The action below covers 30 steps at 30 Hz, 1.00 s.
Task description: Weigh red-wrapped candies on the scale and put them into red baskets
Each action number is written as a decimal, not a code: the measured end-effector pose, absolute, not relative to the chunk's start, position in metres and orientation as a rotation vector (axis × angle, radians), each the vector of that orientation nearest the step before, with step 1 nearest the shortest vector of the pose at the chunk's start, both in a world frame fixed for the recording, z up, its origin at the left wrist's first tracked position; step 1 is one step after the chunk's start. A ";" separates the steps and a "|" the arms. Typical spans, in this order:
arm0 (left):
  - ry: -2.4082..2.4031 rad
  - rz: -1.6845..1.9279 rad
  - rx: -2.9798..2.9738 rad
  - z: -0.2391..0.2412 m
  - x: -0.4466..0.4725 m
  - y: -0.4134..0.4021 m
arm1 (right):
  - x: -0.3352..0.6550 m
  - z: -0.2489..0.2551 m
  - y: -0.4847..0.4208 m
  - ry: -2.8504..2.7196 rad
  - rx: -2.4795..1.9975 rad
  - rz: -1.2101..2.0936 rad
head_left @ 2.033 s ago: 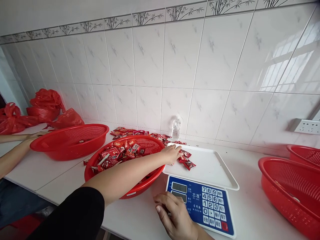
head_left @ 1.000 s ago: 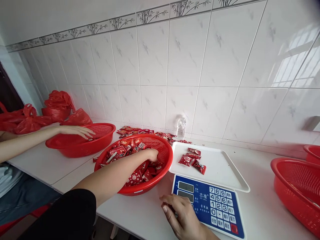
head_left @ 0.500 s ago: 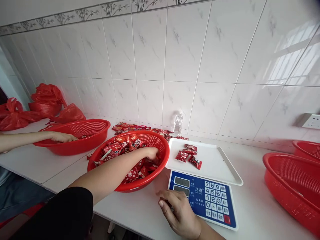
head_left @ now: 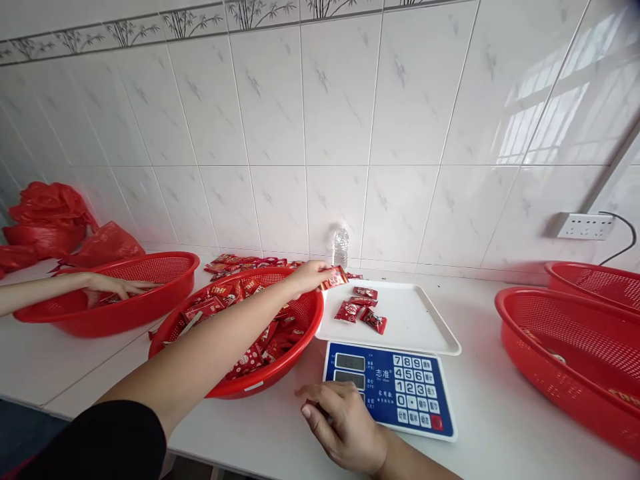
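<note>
My left hand [head_left: 308, 279] pinches a small red candy packet [head_left: 335, 277] above the right rim of the red plastic basket [head_left: 287, 366]. Many red wrapped packets [head_left: 249, 359] fill this basket, partly hidden by my left forearm. Several similar packets [head_left: 347, 311] lie on the left part of the white tray [head_left: 413, 321] of a scale. My right hand [head_left: 347, 430] rests by the lower left corner of the blue scale panel [head_left: 387, 383]. Its fingers are loosely curled, with the thumb apart and nothing visible in them.
Another person's hand [head_left: 107, 287] reaches into a second red basket [head_left: 125, 319] at left. Red plastic bags [head_left: 47, 217] stand behind it. More packets [head_left: 240, 261] and a clear bottle [head_left: 341, 248] sit along the wall. Red baskets [head_left: 565, 373] stand at right, below a socket [head_left: 583, 226].
My left hand has come up out of the basket with a red packet, moving toward the tray. My right hand stays by the scale. The view has shifted to the right.
</note>
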<state>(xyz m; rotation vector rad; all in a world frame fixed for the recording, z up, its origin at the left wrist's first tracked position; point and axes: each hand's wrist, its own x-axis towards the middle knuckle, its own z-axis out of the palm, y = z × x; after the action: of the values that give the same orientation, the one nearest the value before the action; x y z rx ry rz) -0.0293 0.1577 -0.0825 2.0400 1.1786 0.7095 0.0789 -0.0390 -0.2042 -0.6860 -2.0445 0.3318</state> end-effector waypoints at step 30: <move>0.985 0.469 2.395 -0.098 0.018 0.154 | 0.079 -0.199 -0.039 -2.031 -0.654 0.341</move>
<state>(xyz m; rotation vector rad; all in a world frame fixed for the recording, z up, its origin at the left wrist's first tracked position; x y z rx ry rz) 0.0183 0.1543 -0.0977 2.3955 0.9852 0.4687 0.0793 -0.0387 -0.1990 -0.6536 -2.0310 0.3411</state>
